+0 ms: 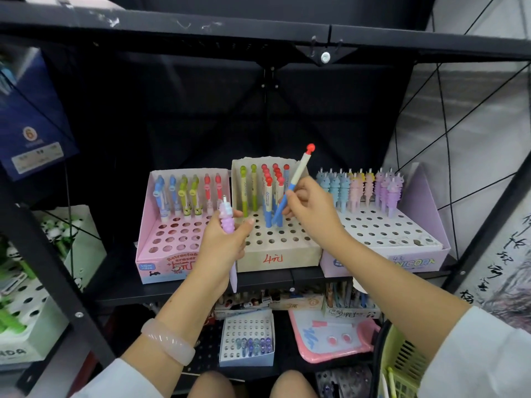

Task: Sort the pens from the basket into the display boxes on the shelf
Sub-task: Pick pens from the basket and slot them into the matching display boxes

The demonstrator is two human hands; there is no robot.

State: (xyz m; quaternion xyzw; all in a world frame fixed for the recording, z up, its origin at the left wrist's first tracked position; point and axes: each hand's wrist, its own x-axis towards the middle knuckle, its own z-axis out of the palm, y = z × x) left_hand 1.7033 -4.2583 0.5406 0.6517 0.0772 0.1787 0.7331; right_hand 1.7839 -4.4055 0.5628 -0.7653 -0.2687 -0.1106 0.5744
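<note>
At the centre of the frame the right hand (309, 209) pinched a red-topped pen (293, 183) by its blue lower barrel, the pen tilted with its red knob up and to the right and its tip down among the holes of the beige box (283, 255), just beside the blue pens (270, 202) already standing there. Left of centre, the left hand (225, 239) gripped a lilac pen (227, 218) upright in its curled fingers, in front of the gap between the beige box and the pink box (166, 265). The pink box held blue, green and red pens in its back row. At right of centre the lilac box (385, 261) carried rows of teal, pink and purple unicorn pens (362, 188). The yellow basket (402, 366) sat at the lower right corner, with a pale pen or two showing inside. A pink bangle (168, 341) circled the left wrist, at lower left.
</note>
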